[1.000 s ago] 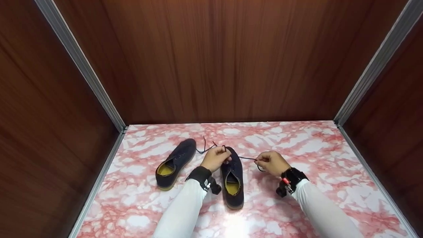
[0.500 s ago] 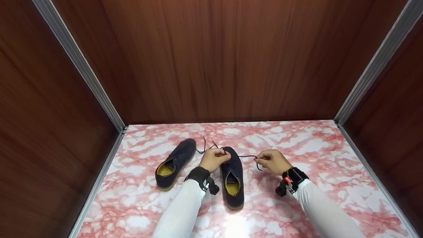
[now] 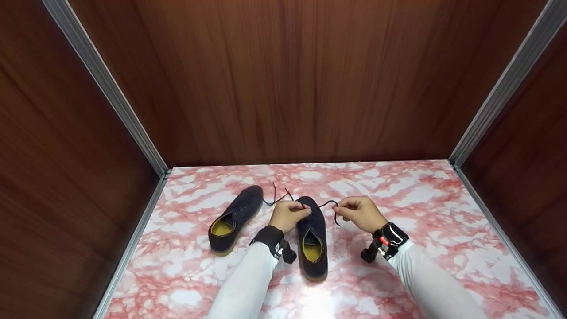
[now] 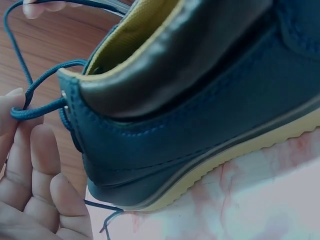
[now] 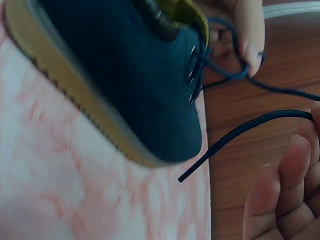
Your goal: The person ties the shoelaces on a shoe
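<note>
A dark navy lace-up shoe [image 3: 314,268] with a yellow lining stands between my hands, toe pointing away. At its front, my left hand [image 3: 288,215] pinches a loop of the blue shoelace [image 4: 42,108] close to the eyelets, where two strands cross. My right hand [image 3: 361,214] is off to the right of the shoe, pinching the other stretch of lace [image 5: 255,121] between thumb and index finger. That lace's free end hangs below the right fingers. In the left wrist view, the other fingers of the left hand [image 4: 35,185] are loosely bent.
A matching shoe [image 3: 243,204] lies to the left, angled, its lace [image 3: 271,201] trailing loose toward the middle. The pink-and-white marbled tabletop [image 3: 390,274] is bounded by brown wood-grain panels [image 3: 283,88] at the back and sides, with metal corner strips.
My right hand has moved left and slightly away from me, toward the shoe. The lace between the hands has slackened into an arc. My left hand has barely shifted.
</note>
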`<state>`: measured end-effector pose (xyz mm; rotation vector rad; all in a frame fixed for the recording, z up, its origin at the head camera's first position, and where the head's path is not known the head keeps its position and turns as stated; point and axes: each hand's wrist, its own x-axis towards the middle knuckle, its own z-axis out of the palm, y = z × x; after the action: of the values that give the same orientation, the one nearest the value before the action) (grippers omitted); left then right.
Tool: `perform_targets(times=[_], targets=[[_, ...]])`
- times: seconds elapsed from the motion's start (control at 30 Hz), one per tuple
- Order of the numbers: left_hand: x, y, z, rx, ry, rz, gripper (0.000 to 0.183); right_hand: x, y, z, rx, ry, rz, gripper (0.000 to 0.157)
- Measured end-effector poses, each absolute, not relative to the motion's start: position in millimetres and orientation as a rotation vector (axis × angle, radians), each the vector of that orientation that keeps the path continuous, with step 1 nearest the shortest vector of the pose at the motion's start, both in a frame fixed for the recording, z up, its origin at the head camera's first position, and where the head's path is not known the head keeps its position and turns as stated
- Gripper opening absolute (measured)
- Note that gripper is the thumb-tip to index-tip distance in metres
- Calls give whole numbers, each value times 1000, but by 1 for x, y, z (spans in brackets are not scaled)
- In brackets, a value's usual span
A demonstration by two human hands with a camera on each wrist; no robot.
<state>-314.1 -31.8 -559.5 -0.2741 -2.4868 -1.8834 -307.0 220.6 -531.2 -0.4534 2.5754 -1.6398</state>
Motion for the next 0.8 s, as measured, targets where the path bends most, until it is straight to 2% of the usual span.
perform_targets(times=[0.53, 0.8], targets=[[-313, -30, -564, -263, -2481, -1871, 15, -303, 202, -518, -385, 2373, -1782, 31], [-313, -30, -566, -227, -2511, -1878, 12, -300, 191, -517, -543, 2438, -1739, 23]])
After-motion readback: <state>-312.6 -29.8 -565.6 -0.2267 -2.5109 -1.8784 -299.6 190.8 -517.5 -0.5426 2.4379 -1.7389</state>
